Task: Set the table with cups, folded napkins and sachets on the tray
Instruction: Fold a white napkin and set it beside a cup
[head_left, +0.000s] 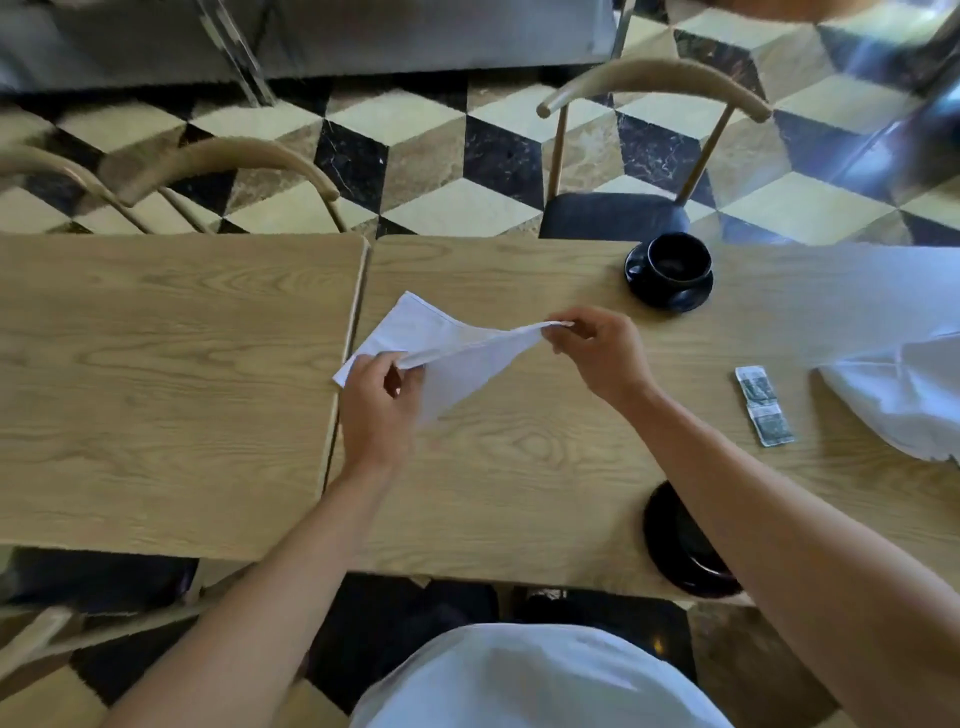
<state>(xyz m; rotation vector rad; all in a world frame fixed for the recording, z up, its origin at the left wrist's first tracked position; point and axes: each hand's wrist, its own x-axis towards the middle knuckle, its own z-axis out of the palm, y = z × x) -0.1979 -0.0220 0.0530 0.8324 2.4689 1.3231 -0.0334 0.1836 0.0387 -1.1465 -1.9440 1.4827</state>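
Note:
A white napkin (447, 348) is stretched just above the wooden table (519, 467), partly folded. My left hand (379, 410) pinches its near-left edge and my right hand (597, 353) pinches its right corner. A black cup (675, 260) sits on a black saucer (670, 299) at the far side. A second black saucer (675, 551) lies at the near edge, partly hidden by my right forearm. Grey sachets (763, 405) lie on the table to the right.
A crumpled white cloth (904, 400) lies at the right edge. A second wooden table (166, 389) abuts on the left. Wooden chairs (649, 88) stand beyond the tables on a chequered floor.

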